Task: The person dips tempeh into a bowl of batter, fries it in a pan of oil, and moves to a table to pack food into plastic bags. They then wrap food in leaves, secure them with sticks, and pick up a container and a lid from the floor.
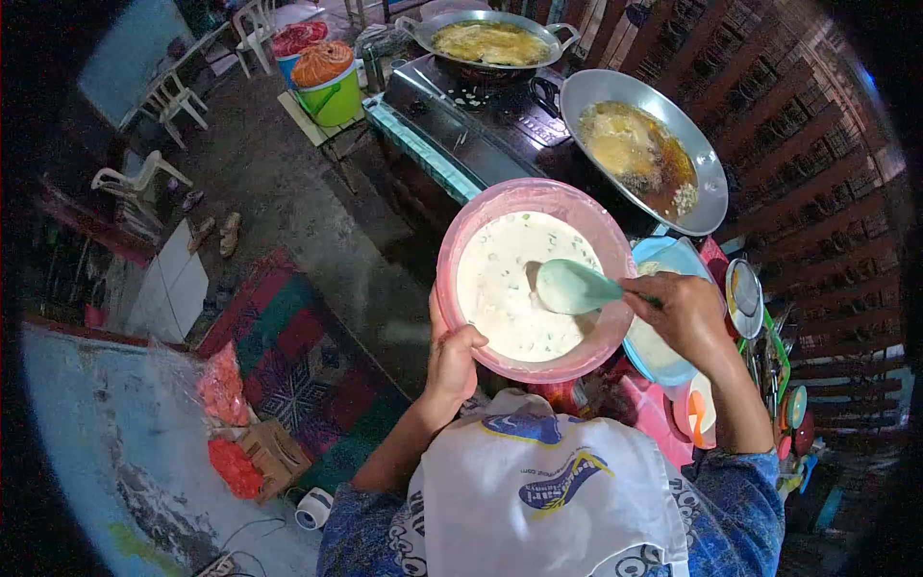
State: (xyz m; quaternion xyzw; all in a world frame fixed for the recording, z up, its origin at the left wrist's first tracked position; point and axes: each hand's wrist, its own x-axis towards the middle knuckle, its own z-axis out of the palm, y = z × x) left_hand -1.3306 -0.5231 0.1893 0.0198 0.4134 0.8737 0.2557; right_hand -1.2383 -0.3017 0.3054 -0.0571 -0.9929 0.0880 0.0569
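Note:
A pink plastic bowl (604, 236) of creamy white batter (500, 288) with green flecks is held up in front of my apron. My left hand (452, 361) grips its left rim, thumb over the edge and fingers underneath. In my right hand (678, 308) is a pale green rice spoon (574, 288), its head over the batter and its handle inside my closed fingers. Just beyond the bowl stands a wide wok (713, 188) with food frying in oil. A second wok (550, 34) of frying food sits farther back.
The black stove (461, 101) carries both woks. Under my right forearm is a light blue basin (639, 361) of pale liquid. A green bucket (332, 101) stands behind left, a plastic chair (144, 188) farther left. A patterned rug (298, 375) covers the floor, and slatted wood lines the right.

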